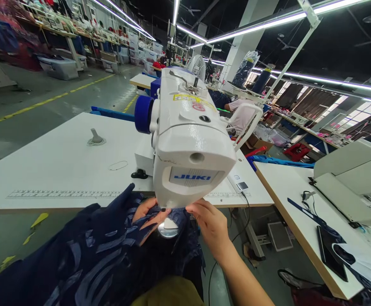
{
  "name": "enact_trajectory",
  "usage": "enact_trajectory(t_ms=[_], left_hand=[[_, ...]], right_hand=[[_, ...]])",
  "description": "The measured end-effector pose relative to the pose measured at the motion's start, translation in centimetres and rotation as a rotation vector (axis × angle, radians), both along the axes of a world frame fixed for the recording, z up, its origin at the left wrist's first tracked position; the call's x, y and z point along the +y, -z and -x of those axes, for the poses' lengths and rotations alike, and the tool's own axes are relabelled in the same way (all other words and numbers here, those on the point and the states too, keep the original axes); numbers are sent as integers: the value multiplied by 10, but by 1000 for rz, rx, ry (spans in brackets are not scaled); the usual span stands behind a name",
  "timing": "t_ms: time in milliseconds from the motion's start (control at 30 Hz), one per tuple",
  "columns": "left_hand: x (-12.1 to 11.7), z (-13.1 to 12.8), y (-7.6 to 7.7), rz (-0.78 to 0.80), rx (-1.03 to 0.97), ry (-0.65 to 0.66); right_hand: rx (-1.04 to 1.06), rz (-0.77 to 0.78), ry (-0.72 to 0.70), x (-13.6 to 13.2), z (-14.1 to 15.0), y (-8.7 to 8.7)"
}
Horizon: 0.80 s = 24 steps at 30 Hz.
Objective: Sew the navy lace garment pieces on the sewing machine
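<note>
A white JUKI sewing machine (193, 170) stands right in front of me, its head hiding the needle area. Navy fabric with lighter curved strips (102, 250) spreads over the table's front edge and down my lap. My left hand (149, 216) grips part of this fabric beneath the machine head; its fingers are partly covered by cloth. At the right of the head, my right hand (209, 221) has thumb and fingers pinched together at the fabric's edge. A shiny round thing (168, 228) shows just below the machine head, between my hands.
The white table (61, 161) has a printed ruler along its front edge and a grey cone with coiled cord (96, 138). A second machine (354, 182) stands at right, near a black phone (330, 253) and a white mask (361, 261). Another person (239, 112) sits behind the machine.
</note>
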<state>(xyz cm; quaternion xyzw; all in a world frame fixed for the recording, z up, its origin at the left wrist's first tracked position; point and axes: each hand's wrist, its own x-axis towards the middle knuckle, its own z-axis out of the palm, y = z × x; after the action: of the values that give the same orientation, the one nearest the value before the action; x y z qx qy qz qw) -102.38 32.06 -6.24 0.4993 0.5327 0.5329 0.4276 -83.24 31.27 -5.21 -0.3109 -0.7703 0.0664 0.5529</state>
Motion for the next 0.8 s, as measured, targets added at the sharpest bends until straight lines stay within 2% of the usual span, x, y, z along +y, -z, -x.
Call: enact_trajectory(t_ms=[167,300,400,633,700,800], left_hand=[[2,-3,-3,20,-20,10],[2,-3,-15,53,-15,44],[2,-3,-18,43,-1,70],[3,0,-9,-71,45,78],[5,2,-4,-120,77,87],[9,4,1,-159,103,91]], right_hand=[[-136,-27,-8,2,9,9],[-124,-177,80,6,14,13],[-138,-231,126,6,17,10],[-257,-380,225,10,26,11],[-262,-362,203,11,26,11],[-209,-253,129,13,24,7]])
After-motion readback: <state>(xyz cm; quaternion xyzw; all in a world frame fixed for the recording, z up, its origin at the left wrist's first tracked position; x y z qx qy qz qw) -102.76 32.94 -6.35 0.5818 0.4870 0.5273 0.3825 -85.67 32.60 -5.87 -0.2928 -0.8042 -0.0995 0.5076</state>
